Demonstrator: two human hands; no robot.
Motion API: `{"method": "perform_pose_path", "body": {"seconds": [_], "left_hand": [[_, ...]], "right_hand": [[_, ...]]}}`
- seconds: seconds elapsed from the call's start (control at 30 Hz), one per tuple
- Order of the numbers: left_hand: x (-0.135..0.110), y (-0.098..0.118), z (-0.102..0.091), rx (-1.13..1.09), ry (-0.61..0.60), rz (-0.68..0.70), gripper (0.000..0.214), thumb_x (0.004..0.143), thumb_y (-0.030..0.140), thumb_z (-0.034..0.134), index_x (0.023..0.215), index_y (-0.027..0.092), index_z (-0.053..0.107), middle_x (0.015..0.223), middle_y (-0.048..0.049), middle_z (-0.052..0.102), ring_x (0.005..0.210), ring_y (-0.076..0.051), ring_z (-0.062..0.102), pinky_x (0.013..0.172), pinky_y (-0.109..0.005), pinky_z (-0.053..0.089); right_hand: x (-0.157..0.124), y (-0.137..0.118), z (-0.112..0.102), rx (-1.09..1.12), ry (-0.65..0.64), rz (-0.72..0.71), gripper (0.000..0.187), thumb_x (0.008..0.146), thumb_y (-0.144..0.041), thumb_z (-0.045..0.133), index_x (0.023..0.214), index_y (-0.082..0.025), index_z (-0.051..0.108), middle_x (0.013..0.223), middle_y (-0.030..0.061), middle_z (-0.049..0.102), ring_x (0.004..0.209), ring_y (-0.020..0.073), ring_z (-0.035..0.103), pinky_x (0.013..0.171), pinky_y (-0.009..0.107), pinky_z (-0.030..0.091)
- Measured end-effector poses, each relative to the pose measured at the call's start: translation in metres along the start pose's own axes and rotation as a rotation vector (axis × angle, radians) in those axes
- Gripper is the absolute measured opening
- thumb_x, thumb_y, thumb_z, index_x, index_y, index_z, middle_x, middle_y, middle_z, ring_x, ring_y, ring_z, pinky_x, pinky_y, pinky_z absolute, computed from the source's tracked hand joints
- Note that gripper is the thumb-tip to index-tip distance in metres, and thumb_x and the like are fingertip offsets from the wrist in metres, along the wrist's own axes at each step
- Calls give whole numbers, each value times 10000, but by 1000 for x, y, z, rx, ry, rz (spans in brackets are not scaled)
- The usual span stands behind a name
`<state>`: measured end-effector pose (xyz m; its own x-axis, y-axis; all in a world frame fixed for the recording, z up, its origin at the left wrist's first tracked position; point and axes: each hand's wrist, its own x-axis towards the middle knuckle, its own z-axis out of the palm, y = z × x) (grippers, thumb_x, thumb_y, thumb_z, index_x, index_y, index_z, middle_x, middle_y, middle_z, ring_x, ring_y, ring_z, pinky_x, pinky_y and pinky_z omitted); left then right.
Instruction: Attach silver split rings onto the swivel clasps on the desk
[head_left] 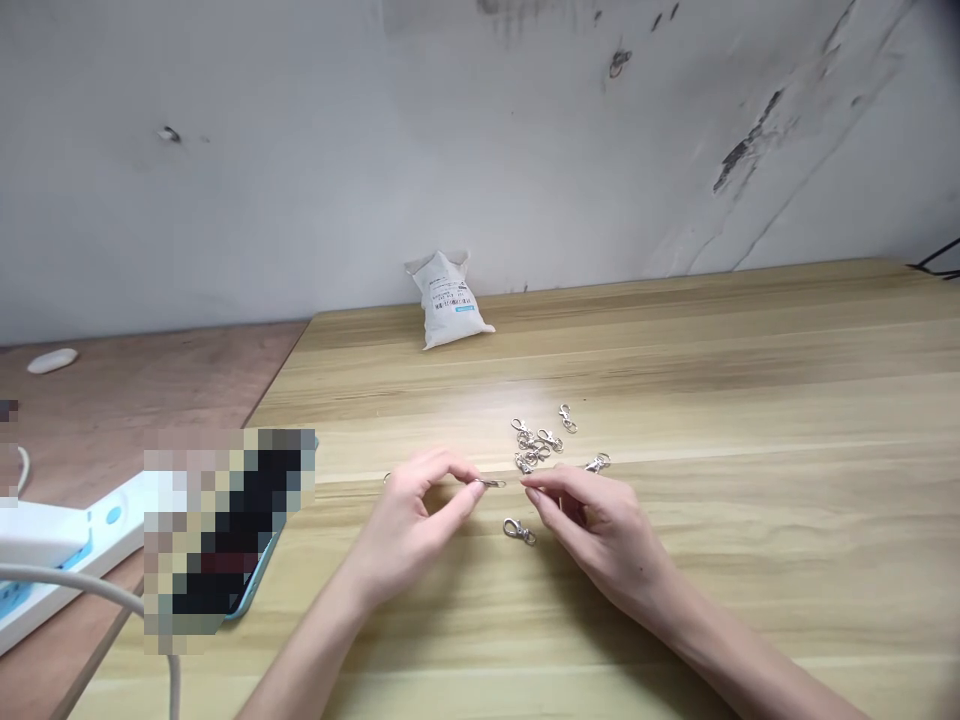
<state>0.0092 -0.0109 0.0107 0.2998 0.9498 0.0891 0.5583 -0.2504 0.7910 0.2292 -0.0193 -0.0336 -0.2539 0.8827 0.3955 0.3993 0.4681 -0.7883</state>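
Observation:
My left hand [416,515] pinches a thin metal ring [492,484] between thumb and forefinger, seen nearly edge-on. Facing it across a small gap, my right hand [604,515] has its thumb and forefinger pressed together; whatever is between them is too small to make out. A lobster clasp [519,531] lies on the table just below the fingertips. Beyond the hands sits a loose pile of silver lobster clasps [534,442], with one clasp [568,418] apart at the back. Another clasp [598,462] is partly hidden behind my right hand.
A white labelled plastic packet [450,305] stands at the back of the wood-grain table [750,400], near the wall. On the left are a blurred phone [251,590], a white power strip [120,515] with a cable [82,578], and a small white object [52,361].

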Motion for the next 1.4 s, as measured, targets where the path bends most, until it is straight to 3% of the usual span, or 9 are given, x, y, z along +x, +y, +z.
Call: {"method": "perform_pose_path", "body": {"seconds": [0.2,0.47,0.83,1.03,1.13,1.23,1.3,1.4], "left_hand": [[6,-18,-32,151,326,-1,126,877,339,609,843,224,647,880,-1,662,867,-171,608,784,-291,464],[6,-32,-43,399,416,18,124,860,335,617,810,234,668,900,-7,665,946,-203,587,896,-357,399],[6,-33,-14,361,183,36,179,933,316,521,866,244,671,1045,-23,636,1073,-209,527,963,-395,360],[7,-37,-29,387,254,22,175,921,322,535,866,235,676,1055,-33,639,1104,-230,524,983,-422,365],[8,-38,-32,371,282,18,156,908,325,562,865,243,688,1048,-31,637,1093,-230,526,982,-426,369],[8,-36,-23,306,198,49,138,906,317,576,866,260,695,1062,-22,627,1102,-218,514,992,-420,368],[8,-33,-14,285,102,62,140,906,323,581,850,264,694,1084,-19,622,1124,-221,499,994,-427,364],[5,-25,-4,284,64,54,170,921,321,560,827,261,689,1102,-19,616,1125,-223,493,992,-439,358]], "right_hand": [[3,1,-3,-35,80,45,156,905,-224,545,893,-183,695,654,7,633,511,106,499,491,237,387],[8,5,-15,-146,187,87,172,901,-235,547,937,-169,701,620,-6,634,471,97,471,473,232,379],[14,15,-29,-336,155,136,205,907,-269,528,958,-184,707,656,3,637,543,124,537,532,242,376],[14,18,-29,-393,63,123,215,922,-292,513,934,-182,697,581,-15,584,509,121,504,522,246,338],[13,14,-29,-401,-80,23,226,940,-304,498,930,-186,690,598,-16,594,503,110,500,528,245,332],[8,4,-25,-442,-274,-185,234,930,-356,535,1015,-194,682,801,26,681,571,111,564,535,251,327],[4,-2,-20,-531,-339,-259,233,917,-367,560,1027,-200,679,857,42,687,609,131,590,516,263,292],[1,-6,-17,-565,-383,-297,194,923,-336,548,989,-208,678,790,17,666,571,126,571,494,270,258]]}}
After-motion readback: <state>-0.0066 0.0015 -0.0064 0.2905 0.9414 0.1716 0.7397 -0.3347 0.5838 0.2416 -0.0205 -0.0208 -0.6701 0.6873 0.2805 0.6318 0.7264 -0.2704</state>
